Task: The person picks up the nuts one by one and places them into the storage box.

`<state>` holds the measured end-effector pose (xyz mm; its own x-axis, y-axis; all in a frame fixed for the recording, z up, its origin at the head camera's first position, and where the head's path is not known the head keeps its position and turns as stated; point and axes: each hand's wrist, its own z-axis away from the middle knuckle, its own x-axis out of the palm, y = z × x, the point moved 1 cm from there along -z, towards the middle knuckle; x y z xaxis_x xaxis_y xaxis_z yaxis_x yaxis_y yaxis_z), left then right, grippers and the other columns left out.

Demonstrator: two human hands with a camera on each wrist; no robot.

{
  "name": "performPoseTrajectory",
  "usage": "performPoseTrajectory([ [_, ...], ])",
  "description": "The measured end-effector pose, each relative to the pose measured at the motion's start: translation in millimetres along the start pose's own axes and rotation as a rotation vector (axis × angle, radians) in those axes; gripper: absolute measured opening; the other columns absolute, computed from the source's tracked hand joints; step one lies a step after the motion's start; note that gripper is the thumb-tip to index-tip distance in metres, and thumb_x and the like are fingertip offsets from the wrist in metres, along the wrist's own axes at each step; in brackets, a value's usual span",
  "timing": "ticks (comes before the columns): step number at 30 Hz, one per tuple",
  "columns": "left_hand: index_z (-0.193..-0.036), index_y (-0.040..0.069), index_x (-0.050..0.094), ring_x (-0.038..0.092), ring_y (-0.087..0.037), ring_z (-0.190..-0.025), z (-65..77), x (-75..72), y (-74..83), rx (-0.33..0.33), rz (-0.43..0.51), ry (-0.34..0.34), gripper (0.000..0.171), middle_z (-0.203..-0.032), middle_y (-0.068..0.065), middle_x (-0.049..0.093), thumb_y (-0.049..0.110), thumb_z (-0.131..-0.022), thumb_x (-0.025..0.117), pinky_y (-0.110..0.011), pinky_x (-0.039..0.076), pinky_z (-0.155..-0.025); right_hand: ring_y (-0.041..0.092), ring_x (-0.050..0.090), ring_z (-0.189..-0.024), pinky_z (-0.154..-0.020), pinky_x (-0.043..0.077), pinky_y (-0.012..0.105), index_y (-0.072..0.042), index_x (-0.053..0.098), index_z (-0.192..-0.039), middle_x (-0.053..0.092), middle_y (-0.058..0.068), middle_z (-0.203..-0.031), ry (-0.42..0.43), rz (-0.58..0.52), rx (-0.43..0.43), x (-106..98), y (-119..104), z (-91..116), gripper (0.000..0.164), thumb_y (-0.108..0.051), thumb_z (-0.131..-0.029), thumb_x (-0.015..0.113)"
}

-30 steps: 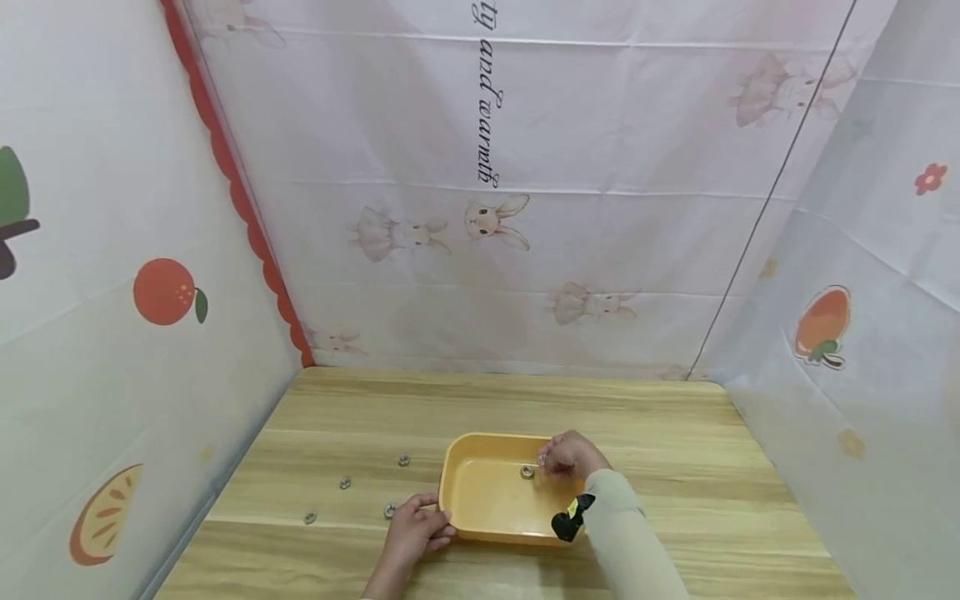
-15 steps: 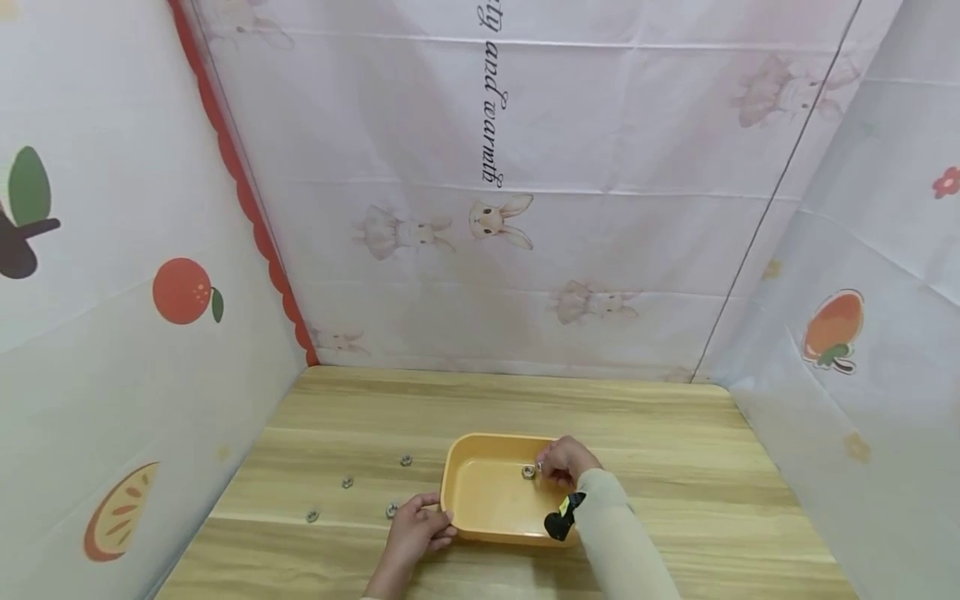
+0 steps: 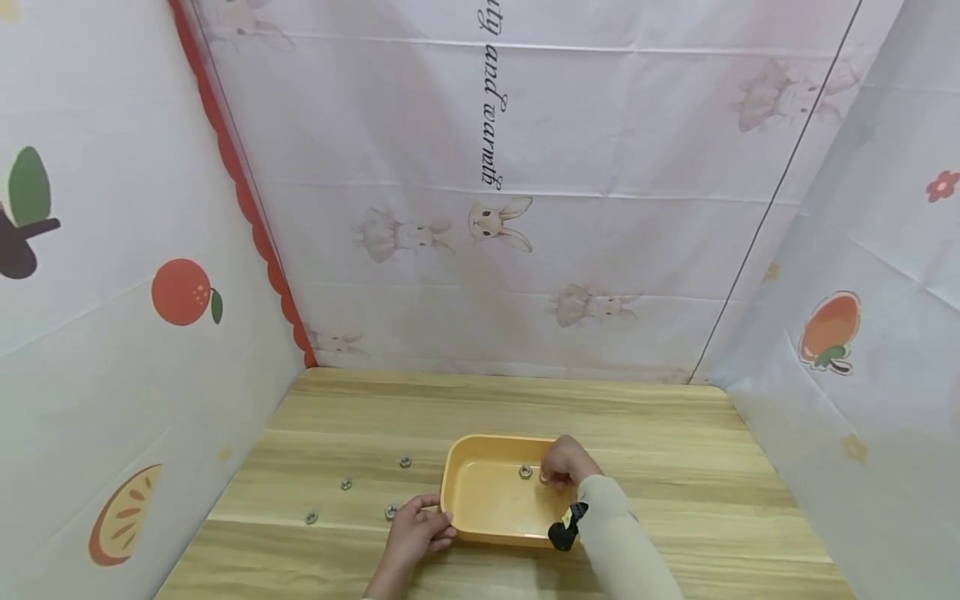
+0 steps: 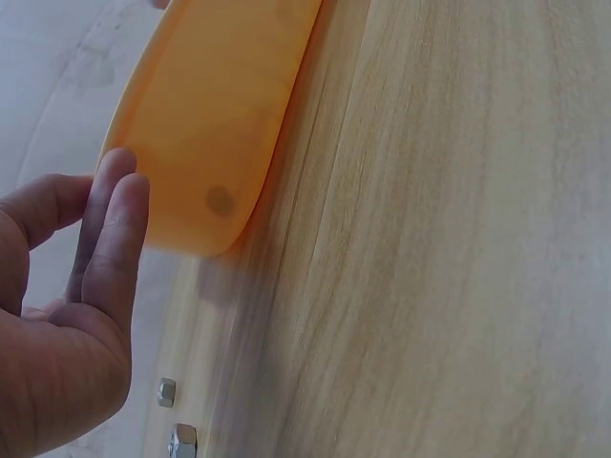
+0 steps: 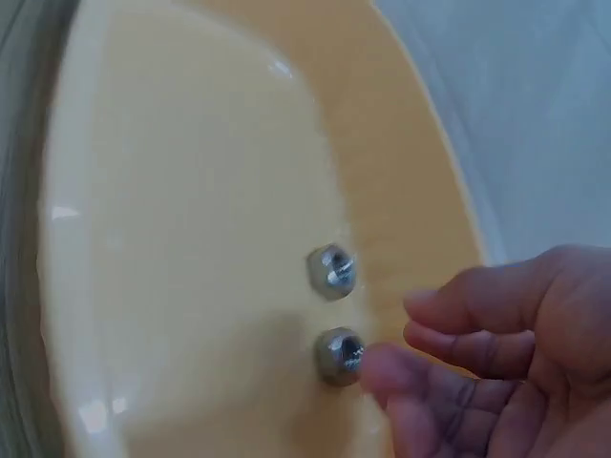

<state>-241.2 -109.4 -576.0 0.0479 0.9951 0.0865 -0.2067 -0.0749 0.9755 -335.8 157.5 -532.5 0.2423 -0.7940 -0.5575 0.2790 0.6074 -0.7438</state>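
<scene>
A yellow plastic tray (image 3: 487,500) stands on the wooden table. At its front left corner my left hand (image 3: 411,529) touches the outer wall, fingertips just below the rim in the left wrist view. My right hand (image 3: 567,460) reaches into the tray's right end. Two metal nuts lie on the tray floor near the far wall: one nut (image 5: 332,272) lies apart from the hand, while the other nut (image 5: 341,357) is right at a fingertip, with the thumb away from it. Beside my left hand a larger nut (image 3: 392,512) lies on the table.
Left of the tray, more loose nuts are spread on the table (image 3: 637,408): a near nut (image 3: 311,517), a middle nut (image 3: 346,483) and a far nut (image 3: 406,462). Printed cloth walls (image 3: 450,333) enclose the table's back and sides.
The nut that my right hand pinched over the tray has gone down to the tray floor, and the thumb has come away. My left hand stays at the corner.
</scene>
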Motion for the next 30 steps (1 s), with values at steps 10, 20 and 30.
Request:
performPoseTrajectory([
  [10,-0.119,-0.014,0.043,0.065,-0.021,-0.065,2.7,0.8,-0.2,0.009,0.008,0.009,0.046,-0.080,-0.018,0.063,0.002,-0.083,0.065,-0.032,0.056,-0.062,0.018,0.051,-0.069,-0.068,0.048,0.038,0.000,0.065,-0.100,0.063,0.006,-0.089,-0.068,0.669,-0.417,-0.6,-31.9,40.8,0.034,-0.010,-0.069,0.074],
  [20,-0.123,-0.015,0.040,0.064,-0.024,-0.071,10.2,-6.8,14.3,0.013,-0.195,-0.099,0.052,-0.078,-0.010,0.062,0.007,-0.084,0.066,-0.037,0.056,-0.064,0.027,0.058,-0.082,-0.072,0.050,0.044,0.005,0.061,-0.104,0.062,0.015,-0.097,-0.002,0.547,-0.489,4.7,-21.6,58.1,0.033,-0.008,-0.075,0.070],
  [30,-0.118,-0.006,0.054,0.060,-0.021,-0.076,8.6,-13.0,22.2,0.209,-0.475,-0.025,0.047,-0.084,-0.006,0.060,0.010,-0.078,0.073,-0.034,0.053,-0.065,0.037,0.058,-0.095,-0.079,0.048,0.051,0.001,0.066,-0.097,0.064,0.015,-0.099,0.106,0.490,-0.556,0.1,-12.7,84.3,0.025,-0.003,-0.074,0.071],
])
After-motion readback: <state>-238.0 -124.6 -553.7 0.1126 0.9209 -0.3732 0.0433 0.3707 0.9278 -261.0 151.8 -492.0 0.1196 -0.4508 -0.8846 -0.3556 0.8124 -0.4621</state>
